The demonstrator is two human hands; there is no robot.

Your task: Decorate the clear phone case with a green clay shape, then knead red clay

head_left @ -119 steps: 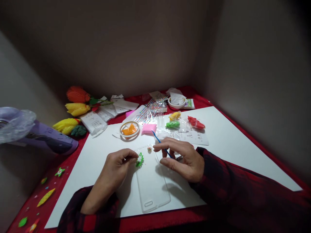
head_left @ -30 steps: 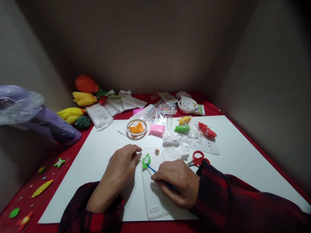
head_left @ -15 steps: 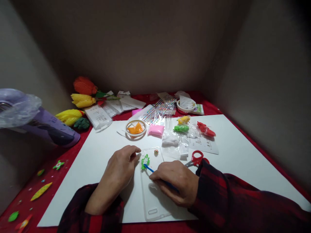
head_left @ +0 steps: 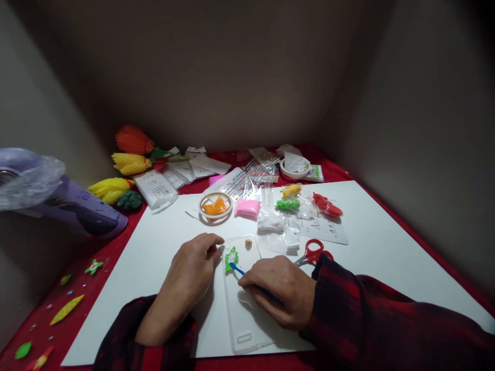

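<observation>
A clear phone case [head_left: 247, 304] lies flat on a white sheet. Near its upper left corner is a ragged green clay piece [head_left: 232, 258] with a white middle, and a small round bead-like piece [head_left: 248, 242] sits at the top. My left hand [head_left: 197, 263] is closed with its fingertips at the case's upper left edge, steadying it. In my right hand [head_left: 280, 288], a slim blue modelling tool [head_left: 238, 269] is gripped like a pen. Its tip touches the lower part of the green and white clay. My right hand hides part of the case's right side.
Red-handled scissors [head_left: 314, 251] lie right of the case. Beyond are a tape roll [head_left: 215, 207] around orange clay, pink clay [head_left: 248, 207], and bagged white [head_left: 270, 221], green [head_left: 288, 204] and red clay [head_left: 327, 204]. A purple tumbler-like object [head_left: 88, 206] leans in at left.
Both hands keep nearly the same pose, with the blue tool's tip still on the clay. The whole view has shifted slightly.
</observation>
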